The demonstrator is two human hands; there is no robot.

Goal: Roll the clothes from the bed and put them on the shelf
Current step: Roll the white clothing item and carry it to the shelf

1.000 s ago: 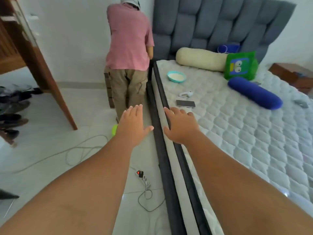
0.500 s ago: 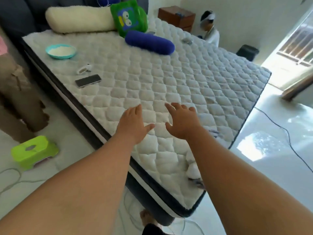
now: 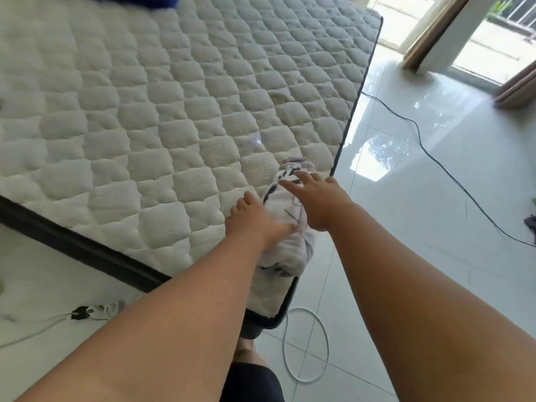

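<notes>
Both bare forearms are stretched forward and down toward the near corner of the bed (image 3: pixel 179 117), where a crumpled pile of white clothes (image 3: pixel 285 245) with dark markings is lying on the quilted mattress, close to its edge. The left hand (image 3: pixel 255 219) is laid palm down on the left side of the pile, its fingers curled loosely and its thumb pressed against the cloth; nothing is seen to be gripped. The right hand (image 3: pixel 316 198) is held open over the upper part of the pile, fingers spread and pointed away, the fingertips touching or just above the cloth. A white cable (image 3: pixel 306 343) is looped on the tiled floor (image 3: pixel 420 227) below the corner, and a black cable (image 3: pixel 452 175) is trailed across the tiles to the right.
</notes>
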